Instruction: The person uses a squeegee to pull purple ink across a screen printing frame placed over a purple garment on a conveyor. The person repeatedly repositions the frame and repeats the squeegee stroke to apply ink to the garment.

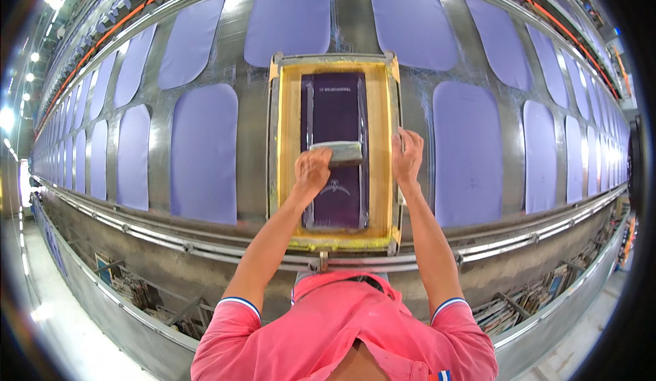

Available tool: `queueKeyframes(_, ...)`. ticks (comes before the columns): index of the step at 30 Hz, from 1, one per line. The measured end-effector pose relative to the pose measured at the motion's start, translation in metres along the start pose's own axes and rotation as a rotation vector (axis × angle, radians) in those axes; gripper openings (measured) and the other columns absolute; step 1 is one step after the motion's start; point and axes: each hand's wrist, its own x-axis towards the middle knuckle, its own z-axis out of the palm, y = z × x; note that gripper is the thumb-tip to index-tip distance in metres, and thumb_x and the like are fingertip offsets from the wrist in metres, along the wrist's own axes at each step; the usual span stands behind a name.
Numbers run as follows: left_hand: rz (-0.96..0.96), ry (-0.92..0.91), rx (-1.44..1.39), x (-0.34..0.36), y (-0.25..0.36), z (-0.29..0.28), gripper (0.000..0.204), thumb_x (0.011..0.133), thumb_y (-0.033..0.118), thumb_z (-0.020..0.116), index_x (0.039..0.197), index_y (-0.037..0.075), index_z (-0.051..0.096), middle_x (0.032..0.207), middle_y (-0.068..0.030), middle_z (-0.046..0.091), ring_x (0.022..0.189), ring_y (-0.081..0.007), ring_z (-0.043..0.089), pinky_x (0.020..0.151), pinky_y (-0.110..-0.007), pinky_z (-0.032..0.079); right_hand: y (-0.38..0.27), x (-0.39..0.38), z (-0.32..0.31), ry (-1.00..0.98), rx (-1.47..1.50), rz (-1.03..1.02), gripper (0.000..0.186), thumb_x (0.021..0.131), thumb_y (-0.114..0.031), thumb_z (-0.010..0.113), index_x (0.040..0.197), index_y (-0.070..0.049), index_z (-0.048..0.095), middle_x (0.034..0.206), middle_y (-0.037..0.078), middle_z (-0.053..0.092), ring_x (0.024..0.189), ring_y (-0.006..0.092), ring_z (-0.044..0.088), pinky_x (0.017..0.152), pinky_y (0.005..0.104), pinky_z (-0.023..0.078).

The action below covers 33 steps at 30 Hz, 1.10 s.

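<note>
A screen printing frame (277, 142) with grey edges and yellow inner borders lies on the long table in front of me. Its dark purple mesh window (335, 111) carries pale lettering near the far end and a pale emblem toward the near end. My left hand (313, 169) is closed around the left end of a squeegee (347, 152), which rests crosswise over the middle of the mesh. At the frame's right edge, my right hand (408, 155) has its fingers bent around the rim, partly hiding it.
Rows of flat lavender panels with rounded corners, such as the left one (203, 152) and right one (468, 152), cover the dark table (410, 107) on both sides and beyond. A metal rail (205, 247) runs along the near edge. Cluttered frames (516, 299) lie below it.
</note>
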Motion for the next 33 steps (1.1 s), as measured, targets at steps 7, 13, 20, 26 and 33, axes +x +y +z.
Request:
queueKeyframes(7,0.045,0.091,0.054,0.197,-0.059,0.002,0.006,0.077,0.010,0.065,0.079,0.007,0.069,0.084,-0.0141,0.071,0.082,-0.0350,0.069,0.073,-0.047,0.054,-0.060,0.155,0.093,-0.543,-0.159,-0.443,0.039,0.076,-0.025,0.079,0.107,-0.004,0.070,0.116,0.013,0.067,0.115,0.0316,0.059,0.103,0.0484,0.040)
queueKeyframes(13,-0.054,-0.198,0.059,0.293,-0.084,-0.022,0.026,0.074,0.009,0.063,0.094,0.013,0.078,0.089,-0.0180,0.073,0.088,-0.0369,0.072,0.077,-0.045,0.056,-0.074,0.260,0.137,-0.925,-0.386,-0.326,0.024,0.076,-0.014,0.068,0.098,-0.007,0.073,0.099,0.017,0.072,0.101,0.0366,0.068,0.092,0.0490,0.053)
queueKeyframes(20,-0.048,-0.205,0.084,0.248,-0.075,-0.018,0.033,0.070,0.007,0.063,0.096,0.018,0.080,0.083,-0.0190,0.072,0.082,-0.0368,0.071,0.074,-0.046,0.056,-0.060,0.208,0.142,-0.791,-0.362,-0.350,0.015,0.071,-0.011,0.067,0.085,-0.009,0.074,0.089,0.017,0.073,0.089,0.0379,0.070,0.081,0.0468,0.055)
queueKeyframes(26,-0.028,-0.203,0.008,0.098,-0.035,-0.018,0.025,0.069,0.005,0.062,0.087,0.016,0.077,0.081,-0.0175,0.070,0.079,-0.0382,0.069,0.070,-0.048,0.054,-0.074,0.070,0.081,-0.786,-0.268,-0.407,0.009,0.070,-0.009,0.069,0.079,-0.008,0.068,0.086,0.014,0.069,0.088,0.0343,0.069,0.088,0.0472,0.052)
queueKeyframes(33,-0.132,-0.307,-0.107,-0.107,0.038,-0.026,0.012,0.069,0.006,0.065,0.078,0.010,0.070,0.079,-0.0158,0.070,0.078,-0.0358,0.070,0.069,-0.049,0.054,-0.090,-0.127,-0.010,-0.883,-0.169,-0.381,0.009,0.080,-0.008,0.060,0.086,-0.008,0.067,0.089,0.011,0.065,0.092,0.0312,0.065,0.102,0.0543,0.045)
